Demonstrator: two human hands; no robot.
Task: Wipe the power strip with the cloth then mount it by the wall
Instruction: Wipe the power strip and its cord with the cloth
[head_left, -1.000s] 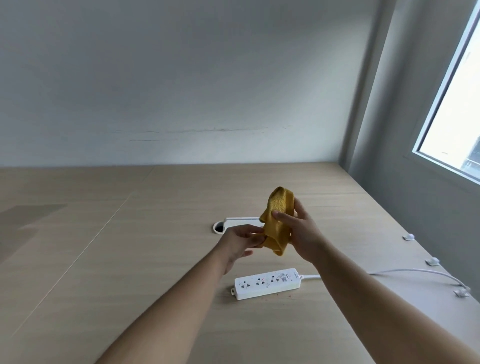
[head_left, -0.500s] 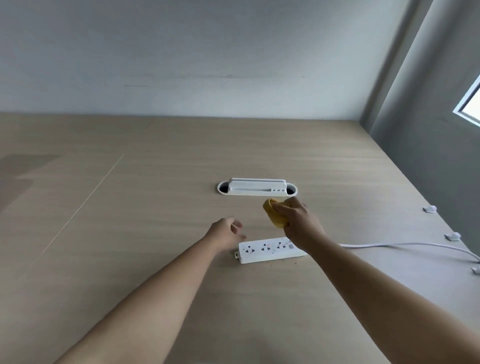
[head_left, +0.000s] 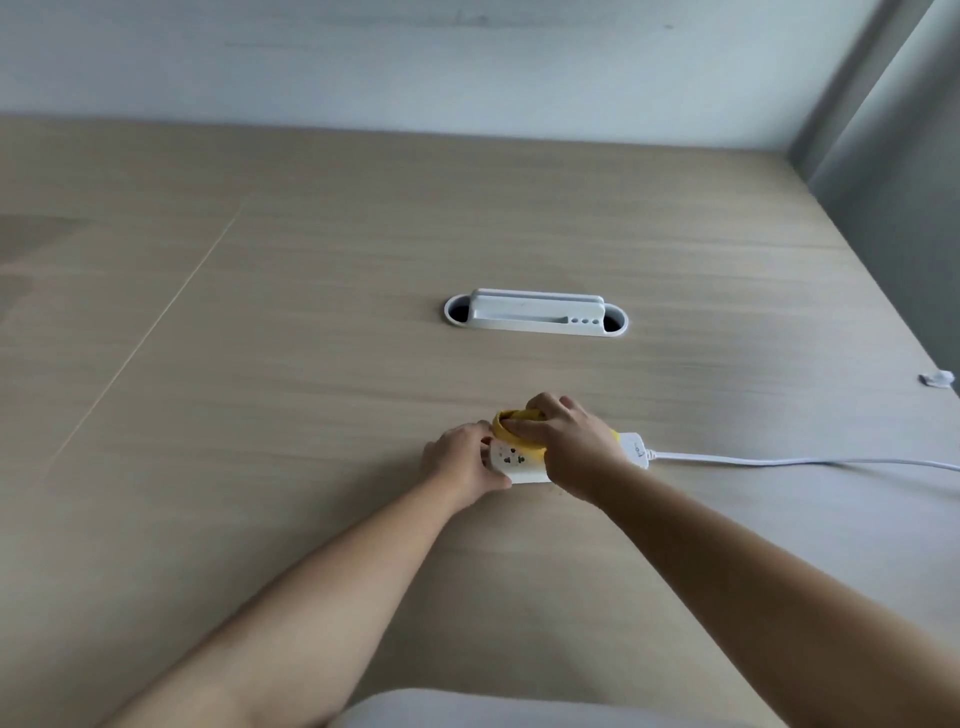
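White rectangular plastic power strip (head_left: 519, 460) flat on pale wood-grain desk (head_left: 311, 364), mid-desk, well apart from wall (head_left: 363, 57). Left hand (head_left: 460, 462) curled round strip's left end, gripping. Right hand (head_left: 566, 441) palm-down, pressing bunched yellow cloth (head_left: 511, 421) on strip top. White cable (head_left: 779, 460) trails right. White oval cable grommet (head_left: 535, 314) beyond; bare desk all round.

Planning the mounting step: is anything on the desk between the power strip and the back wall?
Yes. The white cable grommet, set into the desk, lies between the power strip and the back wall. Otherwise the desktop there looks bare. Both hands are on the strip, the right hand pressing the yellow cloth on it.
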